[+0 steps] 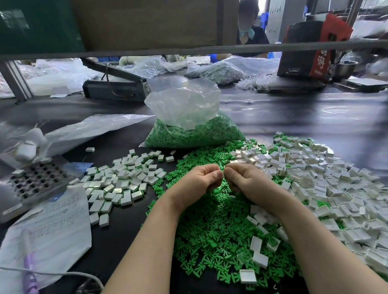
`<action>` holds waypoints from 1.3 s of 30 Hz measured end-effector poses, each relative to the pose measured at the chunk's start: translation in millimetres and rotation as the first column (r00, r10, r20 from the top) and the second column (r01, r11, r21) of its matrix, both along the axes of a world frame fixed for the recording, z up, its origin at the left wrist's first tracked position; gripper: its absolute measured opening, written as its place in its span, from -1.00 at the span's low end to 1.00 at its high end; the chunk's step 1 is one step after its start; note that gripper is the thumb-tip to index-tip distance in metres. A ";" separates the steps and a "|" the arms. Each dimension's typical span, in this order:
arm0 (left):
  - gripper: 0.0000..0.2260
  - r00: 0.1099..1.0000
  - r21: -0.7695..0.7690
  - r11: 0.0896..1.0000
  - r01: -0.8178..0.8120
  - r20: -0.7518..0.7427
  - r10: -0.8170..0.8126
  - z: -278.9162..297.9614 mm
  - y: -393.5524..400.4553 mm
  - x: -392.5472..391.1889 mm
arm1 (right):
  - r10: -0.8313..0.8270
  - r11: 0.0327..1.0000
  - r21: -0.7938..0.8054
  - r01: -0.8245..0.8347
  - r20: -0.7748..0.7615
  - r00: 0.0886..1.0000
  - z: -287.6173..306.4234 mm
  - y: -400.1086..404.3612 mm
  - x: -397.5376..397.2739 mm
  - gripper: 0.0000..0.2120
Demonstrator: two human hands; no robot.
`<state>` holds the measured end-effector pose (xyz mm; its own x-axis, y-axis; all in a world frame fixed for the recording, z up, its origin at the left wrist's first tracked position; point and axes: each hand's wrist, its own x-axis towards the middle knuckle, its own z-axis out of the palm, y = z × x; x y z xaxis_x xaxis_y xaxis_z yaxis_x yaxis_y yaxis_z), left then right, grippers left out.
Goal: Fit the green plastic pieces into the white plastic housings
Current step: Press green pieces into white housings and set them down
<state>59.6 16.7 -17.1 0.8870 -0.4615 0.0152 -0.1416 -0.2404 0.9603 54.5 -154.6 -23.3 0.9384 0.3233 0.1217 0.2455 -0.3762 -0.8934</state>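
On the black table [302,119], a wide heap of green pieces [218,226] lies under both hands. Right of this heap are loose white housings [330,182], left of it a smaller group of housings [119,183], behind it a bag [193,123]. Above the heap, the left hand [196,183] and right hand [244,180] meet, fingers curled; what they pinch is hidden.

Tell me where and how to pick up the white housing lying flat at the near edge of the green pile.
Pinch the white housing across its two opposite side walls, coming straight down from above. It lies flat, largely clear of the loose green pieces, so its rim edges are exposed. The right hand looks nearer; what the hands now hold is hidden.
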 end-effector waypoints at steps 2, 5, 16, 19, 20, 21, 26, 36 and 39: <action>-0.82 1.000 -0.001 1.000 0.007 0.010 -0.007 -0.2 0.9 -0.1 | 0.003 1.000 -0.022 -0.003 0.007 1.000 0.0 -0.6 0.0 -0.72; -0.85 1.000 -0.007 1.000 0.014 0.016 -0.014 -1.2 0.1 0.6 | -0.008 1.000 -0.023 0.008 0.027 1.000 -1.0 -0.3 -0.1 -0.71; -0.84 1.000 -0.015 1.000 -0.001 0.021 0.002 -0.8 2.8 1.4 | -0.008 1.000 0.006 0.008 0.086 0.996 0.3 2.2 -2.1 -0.62; -0.83 0.997 0.052 0.998 -0.031 0.071 0.028 3.5 6.5 3.0 | 0.011 0.998 0.054 -0.014 0.048 0.999 0.5 1.8 -2.6 -0.72; -0.84 0.996 0.077 0.996 -0.038 0.088 0.032 5.5 8.4 3.7 | 0.021 0.998 0.066 -0.023 0.034 0.999 0.6 1.9 -2.6 -0.74; -0.85 0.995 0.087 0.995 -0.043 0.097 0.034 7.4 10.7 4.1 | 0.031 0.996 0.078 -0.033 0.022 0.999 1.0 1.9 -2.7 -0.75; -0.90 0.982 0.089 0.991 -0.103 0.170 0.086 11.8 12.3 4.0 | 0.039 0.992 0.119 -0.041 0.018 0.999 4.4 1.7 -5.0 -0.70; -0.89 0.933 -0.087 0.974 -0.210 0.278 0.227 19.6 -0.9 1.5 | 0.168 0.897 0.442 -0.025 -0.288 0.943 5.4 3.2 -3.9 -0.41; -0.88 0.937 -0.076 0.979 -0.191 0.284 0.205 21.5 -2.7 1.0 | 0.254 0.834 0.551 -0.035 -0.326 0.910 6.3 5.5 -3.3 -0.45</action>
<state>60.7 14.0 4.4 0.9145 -0.2699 0.3014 -0.3685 -0.2484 0.8958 51.2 -149.1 -17.0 0.8933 0.4481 -0.0347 -0.1317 0.1871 -0.9735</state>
